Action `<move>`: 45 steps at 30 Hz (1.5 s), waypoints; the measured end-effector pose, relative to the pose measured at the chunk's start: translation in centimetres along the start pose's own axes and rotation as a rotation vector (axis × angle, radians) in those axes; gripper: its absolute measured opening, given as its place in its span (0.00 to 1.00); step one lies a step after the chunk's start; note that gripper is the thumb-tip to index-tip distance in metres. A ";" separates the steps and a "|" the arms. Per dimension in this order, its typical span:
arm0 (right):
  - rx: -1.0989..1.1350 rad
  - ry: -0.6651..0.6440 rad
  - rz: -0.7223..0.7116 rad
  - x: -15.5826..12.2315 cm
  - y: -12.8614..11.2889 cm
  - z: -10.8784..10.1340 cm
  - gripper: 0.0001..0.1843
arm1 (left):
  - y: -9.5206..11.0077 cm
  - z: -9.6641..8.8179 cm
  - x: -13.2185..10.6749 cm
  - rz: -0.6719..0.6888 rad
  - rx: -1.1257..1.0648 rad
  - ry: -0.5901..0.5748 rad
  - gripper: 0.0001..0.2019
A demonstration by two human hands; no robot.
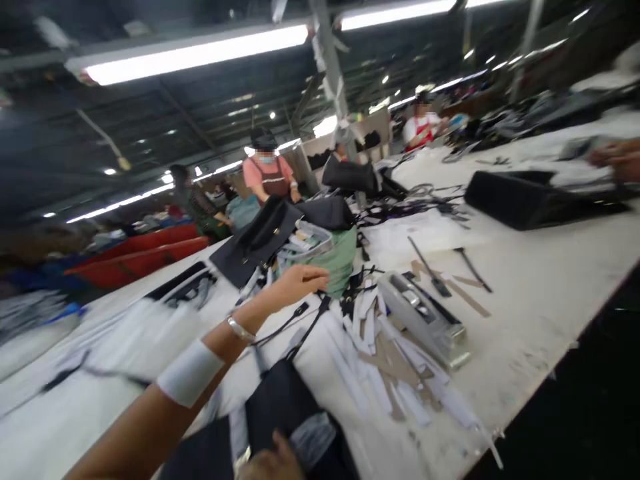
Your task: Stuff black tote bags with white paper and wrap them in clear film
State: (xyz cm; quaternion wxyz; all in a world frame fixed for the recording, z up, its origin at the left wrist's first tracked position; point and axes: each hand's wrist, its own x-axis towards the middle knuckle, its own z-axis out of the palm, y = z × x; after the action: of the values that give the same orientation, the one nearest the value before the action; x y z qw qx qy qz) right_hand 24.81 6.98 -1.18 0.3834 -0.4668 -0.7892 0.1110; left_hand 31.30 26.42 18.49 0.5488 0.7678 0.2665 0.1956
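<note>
My left hand (300, 281) reaches forward over the white table (540, 293), fingers stretched out and holding nothing. Its fingertips are just short of a green bag (343, 261) stuffed with pieces. A watch and a white wristband sit on that arm. My right hand (270, 461) shows only partly at the bottom edge. It rests on a black bag (283, 407) with clear plastic wrap on it, and its fingers are hidden. Thin black straps (305, 330) lie under my left wrist.
A grey metal tool (425, 315) lies among several white and brown strips (385, 380). More black bags (525, 197) (257, 243) lie on the table. Co-workers (267, 175) (423, 127) stand beyond it, and another person's hand (617, 160) is at far right. Red bins (140, 257) stand at left.
</note>
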 end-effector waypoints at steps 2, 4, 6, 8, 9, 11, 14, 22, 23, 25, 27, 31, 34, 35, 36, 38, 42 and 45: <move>0.105 -0.032 0.016 -1.1 -2.4 1.4 0.09 | -0.8 -2.4 -8.1 0.034 0.158 0.045 0.12; 0.136 -0.003 0.074 -1.8 -3.8 2.0 0.08 | -2.0 -3.6 -16.4 0.020 0.310 0.133 0.12; 0.122 0.016 0.061 -1.8 -4.1 2.0 0.05 | -3.8 -3.2 -24.1 -0.056 0.404 0.277 0.12; 0.095 0.003 0.040 -1.6 -3.8 1.9 0.05 | -6.2 -1.7 -30.6 -0.101 0.508 0.413 0.09; 0.076 -0.004 0.030 -1.6 -3.6 1.8 0.05 | -7.5 -0.6 -33.2 -0.103 0.570 0.462 0.08; 0.041 -0.029 0.022 -1.5 -3.3 1.7 0.04 | -10.2 1.5 -37.0 -0.059 0.661 0.497 0.08; -0.003 -0.073 0.037 -1.5 -3.2 1.7 0.04 | -13.7 3.8 -40.0 0.056 0.751 0.453 0.12; -0.068 -0.199 0.095 0.1 -3.3 1.2 0.05 | -17.0 5.1 -40.6 0.127 0.835 0.557 0.15; -0.069 -0.205 0.098 0.2 -3.3 1.1 0.05 | -16.9 5.0 -40.2 0.071 0.836 0.587 0.14; -0.069 -0.196 0.103 0.3 -3.3 1.1 0.04 | -16.4 4.8 -39.3 -0.036 0.872 0.609 0.11; -0.064 -0.177 0.101 0.2 -3.3 1.1 0.03 | -16.0 4.6 -38.3 -0.110 0.924 0.586 0.08; -0.028 -0.184 0.063 -0.2 -3.2 0.9 0.02 | -15.6 4.2 -36.8 -0.176 0.872 0.558 0.07; 0.009 -0.215 0.037 -0.3 -3.0 0.4 0.02 | -15.5 3.7 -36.1 -0.194 0.708 0.555 0.04; 0.021 -0.223 0.033 -0.3 -2.9 0.3 0.03 | -15.5 3.5 -35.9 -0.199 0.646 0.554 0.04; 0.030 -0.228 0.032 -0.3 -2.9 0.2 0.05 | -15.4 3.3 -35.7 -0.203 0.591 0.551 0.04; 0.042 -0.223 0.039 -0.4 -2.8 0.2 0.06 | -15.4 3.0 -35.3 -0.205 0.510 0.544 0.05; 0.031 -0.172 0.072 -0.6 -2.8 0.9 0.07 | -15.8 2.6 -34.4 -0.201 0.394 0.507 0.02; 0.017 -0.138 0.093 -0.7 -2.8 1.7 0.07 | -16.5 2.2 -33.7 -0.166 0.280 0.441 0.04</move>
State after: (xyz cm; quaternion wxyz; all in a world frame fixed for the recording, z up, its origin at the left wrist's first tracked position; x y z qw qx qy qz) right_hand 21.97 5.16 -1.16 0.3264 -0.4909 -0.7902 0.1676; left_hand 3.00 7.99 1.92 0.3802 0.7504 0.4663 0.2737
